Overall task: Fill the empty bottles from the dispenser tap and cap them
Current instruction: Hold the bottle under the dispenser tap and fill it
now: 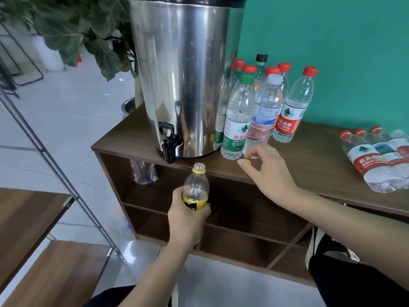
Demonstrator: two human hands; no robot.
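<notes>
Left hand: the left hand (188, 220) wraps its fingers round the lower body of a small yellow-labelled bottle (196, 189), holding it upright.
Bottle: uncapped, open mouth up, a yellow ring at its neck; it sits just below and in front of the black tap (168, 145), not touching it.
Right hand: the right hand (269, 173) pinches a yellow cap (244, 161) at its fingertips, over the front edge of the cabinet top.
Cabinet: a brown wooden shelf unit (314, 160) with open compartments beneath.
Dispenser: a tall stainless steel urn (179, 74) stands on the cabinet's left end, tap overhanging the front edge.
Standing bottles: a cluster of capped water bottles (261, 107) just right of the urn, caps red, green, white and black.
Pack: a shrink-wrapped pack of red-capped bottles (376, 158) lies at the far right.
Behind: a leafy plant (88, 36) left of the urn; a teal wall (332, 52) behind the bottles.
</notes>
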